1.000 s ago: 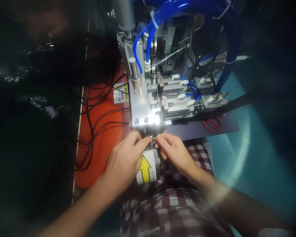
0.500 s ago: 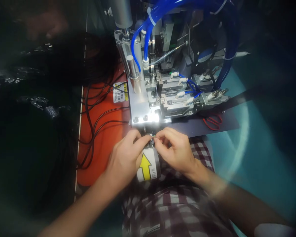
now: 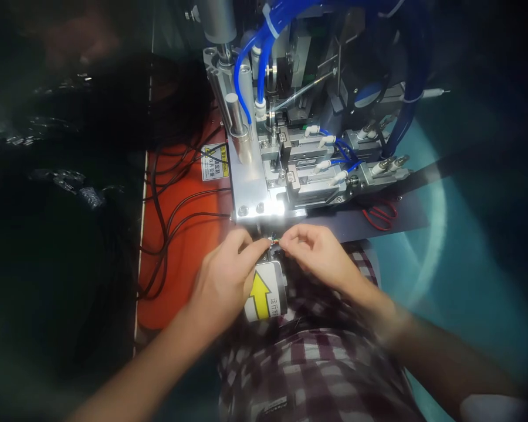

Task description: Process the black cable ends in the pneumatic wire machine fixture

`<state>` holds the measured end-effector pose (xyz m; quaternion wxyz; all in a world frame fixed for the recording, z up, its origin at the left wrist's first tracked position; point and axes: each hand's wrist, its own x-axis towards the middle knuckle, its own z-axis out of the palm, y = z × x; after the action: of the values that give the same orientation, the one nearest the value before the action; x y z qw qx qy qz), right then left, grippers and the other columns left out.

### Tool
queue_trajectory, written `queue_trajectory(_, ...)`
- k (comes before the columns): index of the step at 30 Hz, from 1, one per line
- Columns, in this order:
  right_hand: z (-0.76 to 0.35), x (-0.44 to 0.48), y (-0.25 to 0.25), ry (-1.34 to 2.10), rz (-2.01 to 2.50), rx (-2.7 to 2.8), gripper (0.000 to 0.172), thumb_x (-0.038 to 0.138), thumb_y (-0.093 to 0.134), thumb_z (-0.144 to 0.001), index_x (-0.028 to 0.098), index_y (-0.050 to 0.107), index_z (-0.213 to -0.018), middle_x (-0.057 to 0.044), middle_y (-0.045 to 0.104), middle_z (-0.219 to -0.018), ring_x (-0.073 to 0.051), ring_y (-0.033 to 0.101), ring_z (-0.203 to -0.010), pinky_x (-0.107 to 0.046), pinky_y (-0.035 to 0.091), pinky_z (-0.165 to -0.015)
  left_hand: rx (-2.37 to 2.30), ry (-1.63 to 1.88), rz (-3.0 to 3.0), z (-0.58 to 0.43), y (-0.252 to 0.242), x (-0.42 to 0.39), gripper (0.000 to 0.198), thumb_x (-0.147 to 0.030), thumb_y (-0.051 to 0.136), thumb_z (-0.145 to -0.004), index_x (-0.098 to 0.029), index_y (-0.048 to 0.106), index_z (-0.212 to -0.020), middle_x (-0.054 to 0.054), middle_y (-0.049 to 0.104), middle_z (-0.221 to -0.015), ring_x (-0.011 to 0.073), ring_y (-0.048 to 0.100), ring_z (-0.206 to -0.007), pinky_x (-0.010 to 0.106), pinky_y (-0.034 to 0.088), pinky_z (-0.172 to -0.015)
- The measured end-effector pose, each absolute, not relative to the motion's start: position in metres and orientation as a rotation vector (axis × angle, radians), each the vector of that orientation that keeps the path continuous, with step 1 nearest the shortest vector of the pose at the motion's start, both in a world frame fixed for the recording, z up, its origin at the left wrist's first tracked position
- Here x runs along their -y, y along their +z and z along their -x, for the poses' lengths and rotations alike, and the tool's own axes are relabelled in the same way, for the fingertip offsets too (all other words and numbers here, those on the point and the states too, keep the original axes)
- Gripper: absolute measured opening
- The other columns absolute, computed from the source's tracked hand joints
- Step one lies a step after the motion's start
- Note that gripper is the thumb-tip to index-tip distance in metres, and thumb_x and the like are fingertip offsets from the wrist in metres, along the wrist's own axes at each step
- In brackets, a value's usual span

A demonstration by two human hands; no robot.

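Several thin coloured wires (image 3: pixel 276 240) show between my two hands at the front edge of the metal machine (image 3: pixel 250 193). My right hand (image 3: pixel 319 252) pinches the wires between thumb and fingertip. My left hand (image 3: pixel 226 266) is closed, its thumb and finger pressed together at the small metal fitting (image 3: pixel 271 243) by the wires' left end. What sits inside those left fingertips is hidden. Just below the hands is a white cylinder (image 3: pixel 266 290) bearing a yellow arrow, partly behind my left hand.
Black cables (image 3: pixel 171 234) run over the orange surface (image 3: pixel 198 252) on the left. Blue air hoses (image 3: pixel 264 58) arch above the machine. Red-handled scissors (image 3: pixel 381 215) lie on the dark plate at right. A warning label (image 3: pixel 215 161) is beside the machine.
My right hand has drawn slightly to the right and up, so more of the coloured wires shows between the hands. The left hand has barely moved.
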<state>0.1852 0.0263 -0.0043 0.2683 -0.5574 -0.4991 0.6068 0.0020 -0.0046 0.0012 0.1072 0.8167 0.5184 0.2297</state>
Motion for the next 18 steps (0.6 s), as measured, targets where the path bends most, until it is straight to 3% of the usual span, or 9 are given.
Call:
queue_trajectory(5, -0.181, -0.021, -0.006, 1.265, 1.46, 1.48, 0.016, 0.032, 0.063, -0.08, 0.016, 0.065, -0.083, 0.001, 0.057, -0.067, -0.008, 0.042, -0.049, -0.022, 0.034, -0.046, -1.526, 0.67, -2.429, -0.003, 0.003, 0.005, 0.029, -0.007, 0.045, -0.087, -0.012, 0.068, -0.104, 0.005, 0.055, -0.079, 0.0127, 0.055, -0.064, 0.022, 0.048, -0.054)
queue_trajectory(10, -0.171, -0.019, -0.014, 1.31, 1.433, 1.427, 0.012, 0.026, 0.059, -0.081, 0.017, 0.06, -0.073, 0.003, 0.051, -0.061, -0.008, 0.039, -0.049, -0.022, 0.032, -0.046, -1.537, 0.658, -2.406, -0.002, 0.001, 0.005, 0.03, -0.007, 0.046, -0.087, -0.014, 0.067, -0.106, 0.004, 0.056, -0.081, 0.0116, 0.055, -0.064, 0.021, 0.049, -0.056)
queue_trajectory(18, -0.171, -0.018, -0.017, 1.382, 1.363, 1.341, 0.009, 0.023, 0.057, -0.083, 0.018, 0.056, -0.075, 0.002, 0.052, -0.068, -0.009, 0.042, -0.054, -0.022, 0.035, -0.049, -1.548, 0.657, -2.412, -0.002, 0.002, 0.006, 0.03, -0.007, 0.045, -0.087, -0.014, 0.068, -0.104, 0.005, 0.056, -0.08, 0.0124, 0.056, -0.065, 0.022, 0.049, -0.056)
